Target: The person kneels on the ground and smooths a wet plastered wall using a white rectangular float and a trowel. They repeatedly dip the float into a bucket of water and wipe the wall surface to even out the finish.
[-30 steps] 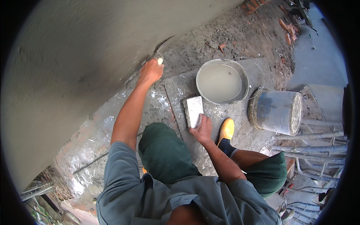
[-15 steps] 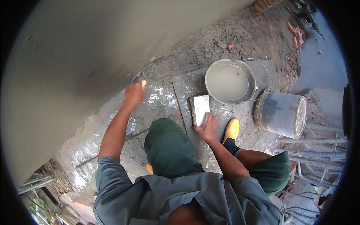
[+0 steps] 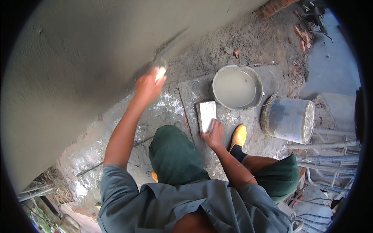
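The trowel (image 3: 160, 72) is in the left hand (image 3: 149, 87), at the floor's edge along the foot of the grey wall (image 3: 77, 58). That hand is closed round the pale handle, with the fingers wrapped over it. The blade is blurred and points up and away along the wall's lower edge; whether it is touching the wall I cannot tell.

The right hand (image 3: 213, 134) pinches the near end of a white-topped block (image 3: 208, 110), with its fingers at the block's near corner. Whether the block rests on the floor (image 3: 211, 163) or is held just above it, I cannot tell.

Just beyond the block, farther from the wall's foot, stands a bucket (image 3: 235, 87) of cloudy grey water. To its right is a second bucket (image 3: 289, 118), muddy at the rim, either on its side or upturned. A yellow boot (image 3: 239, 134) stands just right of the right hand. Metal bars (image 3: 330, 157) lie toward the floor's right edge, and red bricks (image 3: 276, 8) sit at the far end of the wall.
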